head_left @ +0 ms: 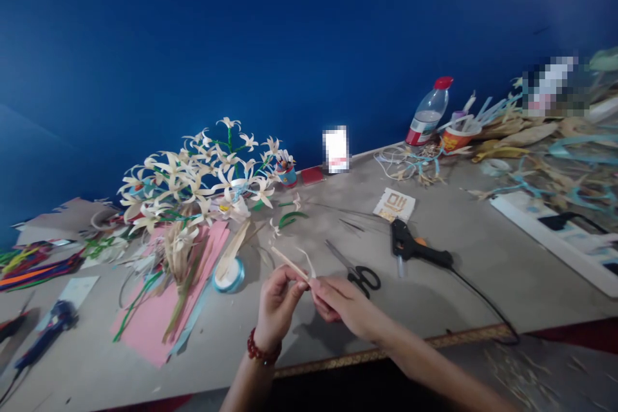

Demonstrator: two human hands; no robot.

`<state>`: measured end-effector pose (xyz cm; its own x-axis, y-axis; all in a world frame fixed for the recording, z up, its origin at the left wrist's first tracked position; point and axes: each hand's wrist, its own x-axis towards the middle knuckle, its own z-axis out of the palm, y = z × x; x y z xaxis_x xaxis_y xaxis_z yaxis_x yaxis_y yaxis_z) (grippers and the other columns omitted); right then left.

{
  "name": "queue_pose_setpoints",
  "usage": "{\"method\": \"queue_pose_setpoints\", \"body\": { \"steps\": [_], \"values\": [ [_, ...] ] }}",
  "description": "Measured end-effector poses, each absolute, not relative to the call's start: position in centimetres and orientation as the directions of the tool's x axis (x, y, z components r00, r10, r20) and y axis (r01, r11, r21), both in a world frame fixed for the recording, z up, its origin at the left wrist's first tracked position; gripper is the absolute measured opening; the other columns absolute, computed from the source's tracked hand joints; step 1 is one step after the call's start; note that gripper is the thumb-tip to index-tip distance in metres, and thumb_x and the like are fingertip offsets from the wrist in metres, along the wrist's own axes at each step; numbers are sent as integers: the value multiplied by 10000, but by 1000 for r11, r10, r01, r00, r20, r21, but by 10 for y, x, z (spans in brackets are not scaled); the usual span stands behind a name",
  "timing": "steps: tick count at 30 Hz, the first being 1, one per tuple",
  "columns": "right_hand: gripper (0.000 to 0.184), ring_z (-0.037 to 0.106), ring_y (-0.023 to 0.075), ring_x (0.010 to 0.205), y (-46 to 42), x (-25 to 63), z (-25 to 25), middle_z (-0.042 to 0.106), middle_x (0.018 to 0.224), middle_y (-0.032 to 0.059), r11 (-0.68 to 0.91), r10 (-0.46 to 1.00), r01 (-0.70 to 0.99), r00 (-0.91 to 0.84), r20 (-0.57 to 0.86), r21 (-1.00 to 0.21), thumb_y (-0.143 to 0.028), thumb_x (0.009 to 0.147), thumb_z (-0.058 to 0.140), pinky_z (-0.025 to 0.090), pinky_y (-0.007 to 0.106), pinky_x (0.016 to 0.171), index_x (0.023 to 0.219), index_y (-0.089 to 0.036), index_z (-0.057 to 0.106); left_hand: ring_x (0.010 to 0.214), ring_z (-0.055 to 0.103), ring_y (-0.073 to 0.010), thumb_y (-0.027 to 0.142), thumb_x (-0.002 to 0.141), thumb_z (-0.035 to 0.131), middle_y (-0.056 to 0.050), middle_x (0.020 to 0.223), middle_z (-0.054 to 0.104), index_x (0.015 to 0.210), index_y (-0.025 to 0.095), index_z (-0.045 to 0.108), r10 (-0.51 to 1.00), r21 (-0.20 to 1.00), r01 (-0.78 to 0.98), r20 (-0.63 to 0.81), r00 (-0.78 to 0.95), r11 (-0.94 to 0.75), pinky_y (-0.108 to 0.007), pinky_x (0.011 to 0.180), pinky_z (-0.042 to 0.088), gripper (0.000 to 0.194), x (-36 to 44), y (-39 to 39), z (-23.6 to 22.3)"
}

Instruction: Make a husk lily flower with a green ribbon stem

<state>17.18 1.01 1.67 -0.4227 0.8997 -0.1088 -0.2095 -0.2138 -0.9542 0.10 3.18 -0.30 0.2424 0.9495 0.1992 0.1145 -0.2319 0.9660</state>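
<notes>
Near the table's front edge my two hands meet around a narrow pale strip (288,261), which looks like dried husk. My left hand (284,293), with a red bead bracelet at the wrist, pinches the strip between thumb and fingers. My right hand (338,299) is closed at the strip's lower right end, and a thin curled piece stands up beside its fingertips. What lies inside the right fingers is partly hidden. Black-handled scissors (363,278) rest just behind my right hand. A roll of pale blue ribbon (228,275) lies left of my left hand.
A black glue gun (415,246) with a trailing cord lies to the right, near a white power strip (555,248). White-petalled flowers (193,180) stand at the back left behind pink paper (149,328). A blue glue gun (48,335) sits far left; a bottle (429,117) leans at the back.
</notes>
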Motion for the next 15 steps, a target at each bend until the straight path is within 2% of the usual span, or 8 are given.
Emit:
{"method": "queue_pose_setpoints", "body": {
  "steps": [4,8,15],
  "values": [
    [521,204,66,416,7,177,24,326,457,-94,-386,843,-316,-503,-192,-867,-666,863,492,104,245,423,625,-208,422,808,613,-199,320,869,638,-65,825,667,789,175,641,957,982,61,158,243,-178,-313,775,485,166,-2,35,-8],
    [495,179,57,404,3,187,31,285,433,-110,-469,798,-373,-567,-203,-801,-617,871,518,89,232,406,616,-209,400,851,615,-211,342,864,643,-70,833,665,767,173,643,955,983,51,155,254,-174,-317,787,482,194,-4,38,-10],
    [478,112,43,377,1,208,36,267,425,-120,-620,679,-414,-708,-192,-667,-572,906,506,71,199,372,620,-209,384,781,586,-184,353,874,627,-27,718,615,760,182,620,952,984,-12,175,249,-178,-325,795,472,205,-1,45,-13]
  ]
}}
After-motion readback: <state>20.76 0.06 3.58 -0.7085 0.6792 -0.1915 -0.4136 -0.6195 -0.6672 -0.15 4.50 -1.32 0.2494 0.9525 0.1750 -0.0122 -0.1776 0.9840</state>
